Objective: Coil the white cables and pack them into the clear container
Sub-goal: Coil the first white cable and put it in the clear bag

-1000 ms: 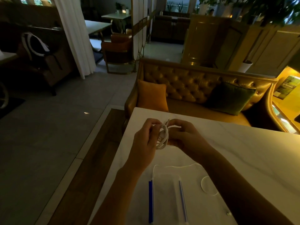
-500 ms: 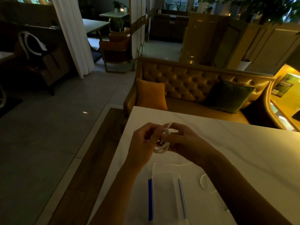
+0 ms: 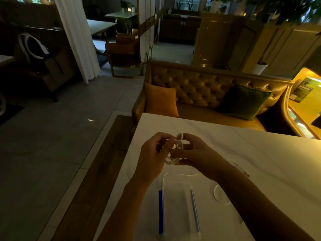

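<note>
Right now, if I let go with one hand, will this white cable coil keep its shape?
Probably flops: the white cable coil is thin, and its loops splay unevenly between your left hand and right hand. It looks light, so one hand's pinch should carry it. Nothing visibly ties it, so loops may spring loose.

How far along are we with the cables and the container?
Done: no cable shows inside the clear container. In hand: left hand and right hand hold a coiled white cable. Left: pack that coil, then coil the loose cable lying right of the container.
</note>
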